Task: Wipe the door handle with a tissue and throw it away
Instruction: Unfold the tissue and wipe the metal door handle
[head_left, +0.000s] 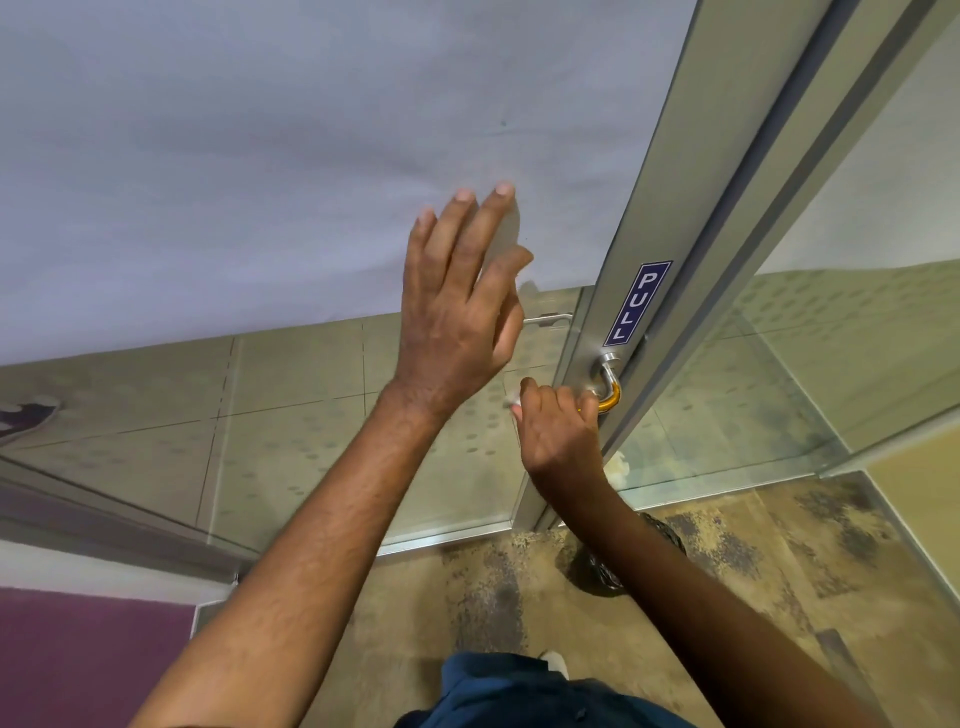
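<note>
A curved metal door handle with an orange-tinted lower part sits on the aluminium door frame, under a blue PULL sticker. My right hand is closed around a white tissue and presses it against the handle's lower part; only a small corner of tissue shows by my thumb. My left hand is flat with fingers spread against the frosted glass door panel, left of the handle.
A black-lined bin stands on the mottled floor just below my right forearm, mostly hidden by it. Clear glass lies right of the frame. A purple mat is at bottom left. A shoe shows behind the glass at left.
</note>
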